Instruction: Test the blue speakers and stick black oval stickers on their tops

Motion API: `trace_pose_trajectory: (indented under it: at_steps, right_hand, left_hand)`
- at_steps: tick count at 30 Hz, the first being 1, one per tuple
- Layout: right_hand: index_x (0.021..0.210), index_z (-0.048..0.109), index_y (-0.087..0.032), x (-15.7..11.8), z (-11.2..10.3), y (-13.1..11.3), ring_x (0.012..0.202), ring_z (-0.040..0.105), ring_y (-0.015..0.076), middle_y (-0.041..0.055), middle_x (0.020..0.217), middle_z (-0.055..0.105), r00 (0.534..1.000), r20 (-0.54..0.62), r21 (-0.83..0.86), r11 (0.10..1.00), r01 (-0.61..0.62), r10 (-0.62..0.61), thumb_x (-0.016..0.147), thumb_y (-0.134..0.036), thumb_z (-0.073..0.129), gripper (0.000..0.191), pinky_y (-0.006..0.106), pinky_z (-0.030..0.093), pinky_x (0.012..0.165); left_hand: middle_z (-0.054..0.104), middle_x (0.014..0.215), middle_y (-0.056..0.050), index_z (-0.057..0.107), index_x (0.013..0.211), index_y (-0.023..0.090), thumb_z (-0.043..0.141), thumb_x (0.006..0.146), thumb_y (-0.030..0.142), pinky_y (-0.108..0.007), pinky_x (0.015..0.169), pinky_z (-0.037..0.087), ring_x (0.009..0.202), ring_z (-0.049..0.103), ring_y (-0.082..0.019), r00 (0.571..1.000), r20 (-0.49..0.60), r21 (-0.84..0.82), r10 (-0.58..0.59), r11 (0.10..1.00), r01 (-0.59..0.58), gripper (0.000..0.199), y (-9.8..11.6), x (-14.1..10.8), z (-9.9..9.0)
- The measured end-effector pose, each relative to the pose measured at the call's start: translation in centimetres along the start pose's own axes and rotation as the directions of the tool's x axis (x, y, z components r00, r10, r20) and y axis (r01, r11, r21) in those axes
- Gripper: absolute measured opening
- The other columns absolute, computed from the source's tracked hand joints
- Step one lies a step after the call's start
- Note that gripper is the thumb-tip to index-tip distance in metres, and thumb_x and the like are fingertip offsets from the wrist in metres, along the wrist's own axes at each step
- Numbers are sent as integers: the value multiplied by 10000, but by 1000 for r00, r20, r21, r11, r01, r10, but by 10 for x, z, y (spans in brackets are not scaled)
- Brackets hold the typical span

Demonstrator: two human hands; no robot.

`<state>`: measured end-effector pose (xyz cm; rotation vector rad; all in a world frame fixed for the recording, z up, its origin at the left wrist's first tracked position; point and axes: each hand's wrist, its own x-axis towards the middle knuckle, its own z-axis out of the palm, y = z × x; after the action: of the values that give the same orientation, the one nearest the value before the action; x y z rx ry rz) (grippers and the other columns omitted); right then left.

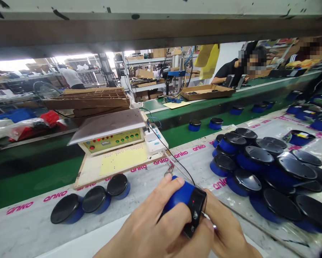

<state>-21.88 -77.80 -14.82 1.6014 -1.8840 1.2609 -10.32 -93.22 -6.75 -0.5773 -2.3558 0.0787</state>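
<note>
My left hand (161,222) is wrapped around a round blue device (181,195) with a black end that bears ON and OFF marks and a small red light. The device is held tilted on its side above the bench. Behind it, my right hand (225,224) is closed against its right side, its fingers mostly hidden; a small shiny metal piece shows between the hands. A thin black cable (177,148) runs from the white box (154,141) down to behind the device. A metal clip (170,168) lies just beyond my left fingertips.
Several similar devices (257,154) are piled on the right; a row of black-topped ones (96,199) stands left. A tester with buttons and lights (112,141) sits ahead on a board. Beyond runs a green conveyor (177,134) carrying more devices. A co-worker (227,68) sits across it.
</note>
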Motion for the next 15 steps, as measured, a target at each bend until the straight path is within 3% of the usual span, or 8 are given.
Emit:
trace_pose_trajectory:
  at_steps: [3, 6, 8, 10, 13, 15]
  right_hand:
    - [765, 450, -223, -1, 3, -1, 563, 532, 164, 10, 615, 521, 1000, -10, 18, 1000, -7, 8, 943, -188, 362, 202, 274, 438, 536]
    - [827, 478, -214, -3, 5, 0, 538, 511, 143, 4, 626, 530, 1000, 19, 56, 998, -25, 24, 960, -203, 363, 176, 249, 422, 510]
    - [903, 494, -204, -4, 6, 1, 563, 523, 140, 11, 662, 553, 998, 55, 93, 995, -28, 23, 967, -205, 360, 149, 243, 424, 527]
    - [912, 492, -198, -6, 8, 2, 572, 522, 140, 17, 673, 560, 995, 104, 124, 992, -15, 2, 969, -195, 353, 151, 245, 412, 527]
    - [871, 492, -184, -7, 10, 2, 576, 518, 144, 30, 676, 568, 977, 213, 53, 999, 12, -23, 958, -153, 355, 165, 255, 367, 507]
    - [882, 508, -166, -8, 8, 3, 568, 512, 144, 34, 675, 570, 968, 252, -42, 999, 1, 9, 949, -131, 368, 159, 261, 347, 505]
  left_hand:
    - [511, 704, -13, 598, 957, 197, 504, 802, 65, -444, 892, 537, 943, 648, -260, 999, -7, -42, -50, 998, 50, 225, -2, 3, 1]
    - [538, 795, -49, 595, 901, 171, 491, 786, 22, -450, 936, 510, 922, 627, -224, 997, -9, -86, -76, 993, 75, 215, -5, 2, 3]
    - [527, 861, -61, 589, 950, 163, 524, 821, 74, -410, 956, 502, 965, 596, -206, 995, 11, -136, -103, 985, 104, 170, -5, 0, 3]
    - [529, 983, -90, 542, 1121, 168, 581, 841, 202, -351, 881, 548, 984, 586, -210, 981, 119, -170, -152, 970, 171, 284, -6, -4, 5]
    - [492, 1224, -138, 310, 1381, 190, 625, 796, 273, -344, 793, 576, 1044, 580, -258, 903, 343, -95, -259, 947, 307, 670, -16, -16, 12]
    - [474, 1281, -121, 275, 1392, 209, 587, 767, 226, -367, 812, 566, 1057, 583, -277, 838, 395, -13, -375, 910, 413, 699, -32, -30, 21]
